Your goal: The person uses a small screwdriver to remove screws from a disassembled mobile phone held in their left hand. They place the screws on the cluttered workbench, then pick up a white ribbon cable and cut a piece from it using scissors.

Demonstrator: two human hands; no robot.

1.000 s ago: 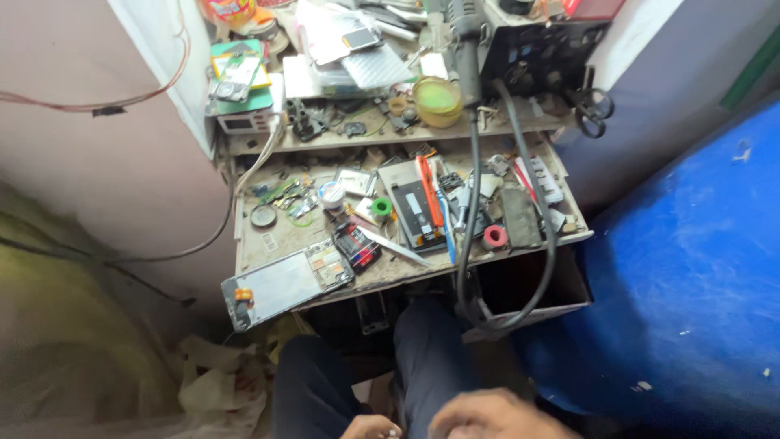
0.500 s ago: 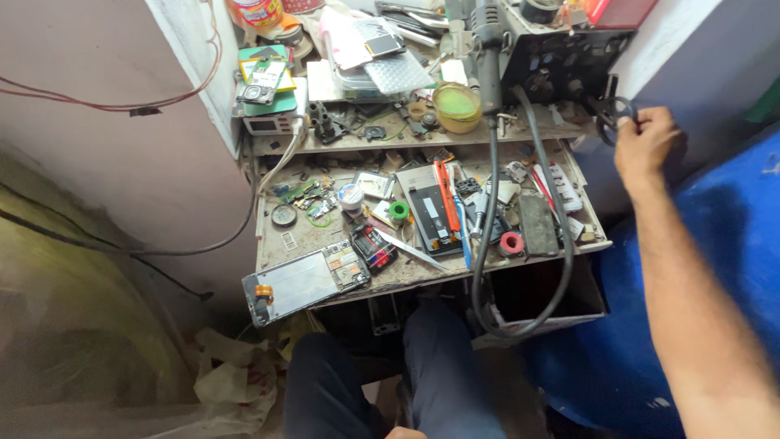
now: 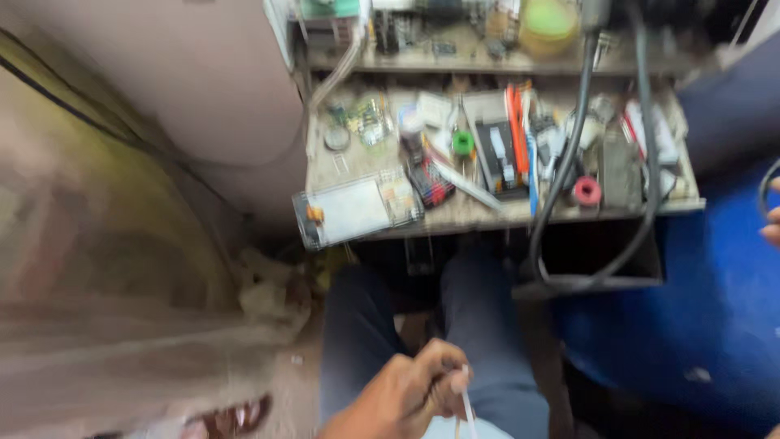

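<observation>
1. The left hand (image 3: 406, 390) is sitting low in the view, over the person's lap, with its fingers curled shut around a thin white stick or strip (image 3: 466, 400). The strip is poking up and down out of the fist; blur is hiding what it is made of.
2. As far as can be judged, the work is at an early point: the strip is being held well below the cluttered workbench (image 3: 487, 213) and is touching nothing on it, and no part on the bench is being worked on.
3. The right hand (image 3: 770, 218) is showing only as fingertips at the right edge of the view, level with the front edge of the workbench and beside a dark curved loop. It cannot be told whether it is open or closed.
4. Just below the workbench, the person's legs in dark blue trousers (image 3: 479, 325) are filling the middle of the view.
5. On the workbench, near its left front corner, a flat clear plastic case (image 3: 349, 211) is lying, glossy and rectangular. Further right, a small green ring-shaped spool (image 3: 463, 144) and a red one (image 3: 587, 192) are standing among small tools.
6. Two thick black cables (image 3: 569, 162) are hanging down over the front of the workbench, smooth and rubbery-looking, looping into a dark open drawer (image 3: 601, 260) beneath it.
7. Right of the workbench a blue surface (image 3: 699, 325) is spreading out; left of it a pale curved wall is rising.
</observation>
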